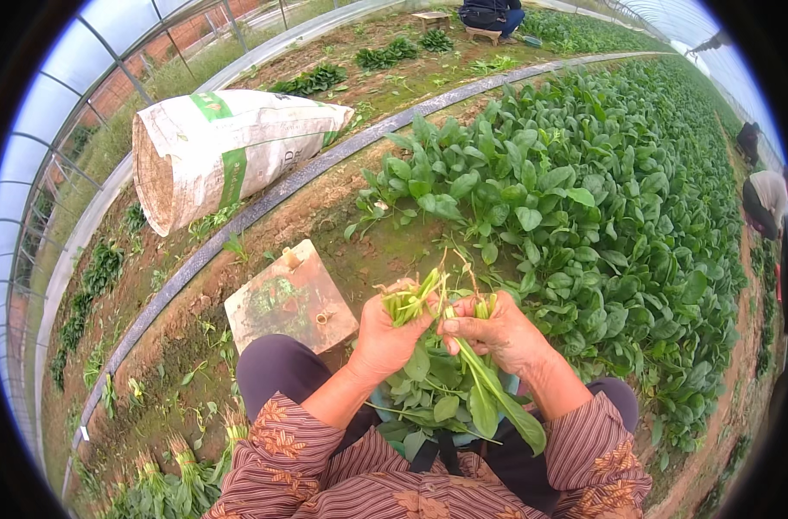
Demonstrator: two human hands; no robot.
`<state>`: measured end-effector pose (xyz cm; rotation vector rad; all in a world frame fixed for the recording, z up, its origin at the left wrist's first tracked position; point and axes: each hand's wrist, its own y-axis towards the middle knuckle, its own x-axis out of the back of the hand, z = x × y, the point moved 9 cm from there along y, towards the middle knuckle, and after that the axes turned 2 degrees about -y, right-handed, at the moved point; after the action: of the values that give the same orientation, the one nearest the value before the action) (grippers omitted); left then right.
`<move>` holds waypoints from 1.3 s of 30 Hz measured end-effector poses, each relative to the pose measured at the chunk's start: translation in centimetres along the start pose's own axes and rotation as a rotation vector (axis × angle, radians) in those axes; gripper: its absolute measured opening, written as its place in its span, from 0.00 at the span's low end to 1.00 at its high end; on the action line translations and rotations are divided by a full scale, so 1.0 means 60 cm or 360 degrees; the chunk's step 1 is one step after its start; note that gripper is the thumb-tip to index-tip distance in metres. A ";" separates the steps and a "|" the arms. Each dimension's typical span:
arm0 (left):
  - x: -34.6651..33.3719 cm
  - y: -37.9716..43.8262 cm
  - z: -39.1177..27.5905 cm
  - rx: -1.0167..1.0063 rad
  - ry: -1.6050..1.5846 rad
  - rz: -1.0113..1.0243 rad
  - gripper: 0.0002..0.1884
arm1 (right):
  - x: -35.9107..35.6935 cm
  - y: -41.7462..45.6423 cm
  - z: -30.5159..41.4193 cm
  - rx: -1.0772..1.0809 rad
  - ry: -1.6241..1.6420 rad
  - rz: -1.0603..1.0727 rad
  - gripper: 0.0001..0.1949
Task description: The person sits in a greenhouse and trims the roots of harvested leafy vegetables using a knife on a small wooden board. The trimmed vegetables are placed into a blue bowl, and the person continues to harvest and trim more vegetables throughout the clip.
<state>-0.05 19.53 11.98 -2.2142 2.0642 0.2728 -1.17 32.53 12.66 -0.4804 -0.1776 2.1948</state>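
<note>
In front of my lap, my left hand (389,331) is closed around a bunch of spinach stems (409,303), their cut root ends pointing up. Close beside it, my right hand (494,331) pinches a few spinach plants (488,383) by the stem bases, and their leaves hang down toward my lap. Thin brown roots rise above the fingers. Below both hands, loose spinach leaves (426,396) lie in a light-blue container (512,384) between my knees. Most of that container is hidden by leaves and arms.
A dense spinach bed (601,246) grows to my right. A stained board (290,292) lies by my left knee. Beyond the dark irrigation hose (251,214) rests a white woven sack (238,146). Tied spinach bundles (186,470) lie lower left. A person (491,16) sits far ahead; others are at right.
</note>
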 end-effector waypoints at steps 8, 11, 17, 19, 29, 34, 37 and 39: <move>0.007 0.006 0.031 0.0323 -0.0343 0.0099 0.12 | 0.037 -0.012 0.037 0.0368 0.0524 -0.0195 0.09; -0.011 -0.005 0.027 0.0421 -0.0422 0.0185 0.16 | 0.037 -0.006 0.028 0.0238 0.0256 -0.0342 0.09; -0.036 -0.011 0.041 0.0445 -0.0417 0.0309 0.18 | 0.022 0.001 0.030 0.0258 0.0110 -0.0457 0.10; -0.046 -0.012 0.040 0.0456 -0.0441 0.0333 0.21 | 0.022 0.006 0.023 0.0291 0.0126 -0.0441 0.09; -0.028 -0.013 0.072 0.0539 -0.0597 0.0276 0.19 | 0.056 -0.012 0.024 0.0431 0.0269 -0.0681 0.06; -0.014 -0.005 0.069 0.0401 -0.0374 0.0200 0.13 | 0.113 -0.066 0.099 0.0719 0.0088 -0.0801 0.06; -0.004 -0.014 0.071 0.0504 -0.0246 0.0204 0.13 | 0.087 -0.063 0.108 0.0654 -0.0525 -0.0748 0.05; -0.010 -0.013 0.064 0.0438 -0.0133 0.0243 0.15 | 0.067 -0.047 0.082 0.0376 -0.0451 -0.0591 0.07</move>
<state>0.48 20.95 8.30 -1.8617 2.0858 0.0841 -3.32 37.63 16.90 0.0014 -0.1434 1.8768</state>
